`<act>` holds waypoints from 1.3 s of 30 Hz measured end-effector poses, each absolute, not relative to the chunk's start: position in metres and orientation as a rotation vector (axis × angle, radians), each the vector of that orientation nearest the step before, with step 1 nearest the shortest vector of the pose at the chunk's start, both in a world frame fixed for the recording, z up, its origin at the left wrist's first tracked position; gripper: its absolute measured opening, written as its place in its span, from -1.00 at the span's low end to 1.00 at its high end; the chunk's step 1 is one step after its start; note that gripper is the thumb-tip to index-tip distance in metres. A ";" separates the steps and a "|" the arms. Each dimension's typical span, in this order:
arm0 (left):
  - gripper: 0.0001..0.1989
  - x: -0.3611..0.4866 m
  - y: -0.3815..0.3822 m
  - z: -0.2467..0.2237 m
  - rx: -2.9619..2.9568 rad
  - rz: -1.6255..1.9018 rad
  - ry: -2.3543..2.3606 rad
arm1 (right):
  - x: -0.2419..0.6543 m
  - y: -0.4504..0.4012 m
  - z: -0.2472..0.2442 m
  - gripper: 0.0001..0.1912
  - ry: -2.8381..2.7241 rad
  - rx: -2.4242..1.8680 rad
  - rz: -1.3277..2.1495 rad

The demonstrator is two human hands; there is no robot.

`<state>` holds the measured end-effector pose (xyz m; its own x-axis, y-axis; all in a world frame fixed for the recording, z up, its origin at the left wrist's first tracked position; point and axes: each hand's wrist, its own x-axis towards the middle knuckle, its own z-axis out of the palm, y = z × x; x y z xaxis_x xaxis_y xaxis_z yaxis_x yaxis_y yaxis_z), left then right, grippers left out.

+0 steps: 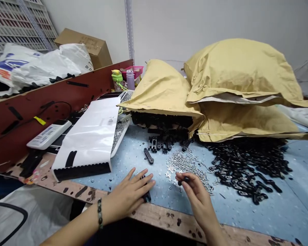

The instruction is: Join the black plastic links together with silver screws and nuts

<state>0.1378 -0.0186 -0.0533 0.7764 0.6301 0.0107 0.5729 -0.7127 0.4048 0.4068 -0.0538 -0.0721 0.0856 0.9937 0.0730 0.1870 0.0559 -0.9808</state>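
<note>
Fingers spread, my left hand [130,191] lies over a black plastic part [147,196] at the table's front edge and partly covers it. My right hand [196,193] pinches a small black piece [185,180] between thumb and fingers, just above the near side of the metal screws [192,164]. Small silvery nuts [172,164] lie left of the screws. A single black part [148,156] rests beyond my left hand, with several upright black parts [154,144] behind it. A heap of black parts [241,167] spreads to the right of my right hand.
Yellow sacks [166,85] stand at the back, one open with black parts inside. A white sheet [89,130] lies over a tray [120,138] of small metal pieces at the left. Bottles [130,80] and a pink basket [136,71] stand behind. A red board [23,116] borders the left side.
</note>
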 end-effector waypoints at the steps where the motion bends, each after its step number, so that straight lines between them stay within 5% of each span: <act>1: -0.49 0.143 -0.016 -0.052 2.589 0.203 0.879 | 0.401 -0.057 -0.072 -0.72 -1.283 -1.330 0.971; 4: -0.80 0.154 -0.011 -0.048 2.461 0.285 0.959 | 0.384 -0.064 -0.068 -0.75 -1.204 -1.308 0.962; 9: -0.91 0.162 -0.024 -0.038 1.920 0.427 1.264 | 0.355 -0.066 -0.059 -0.81 -1.163 -1.126 1.176; 25: -0.84 0.152 -0.047 -0.051 2.176 0.288 1.055 | 0.348 -0.065 -0.055 -0.87 -1.602 -1.227 1.145; 29: -0.79 0.143 -0.030 -0.044 1.967 0.404 1.211 | 0.359 -0.034 -0.069 -0.75 -1.918 -1.454 0.640; 32: -0.80 0.139 -0.013 -0.040 1.840 0.436 1.358 | 0.354 -0.015 -0.081 -0.89 -2.109 -1.629 0.250; 39: -0.91 0.153 0.020 -0.048 2.052 0.603 1.045 | 0.355 -0.032 -0.085 -0.76 -2.001 -1.494 0.363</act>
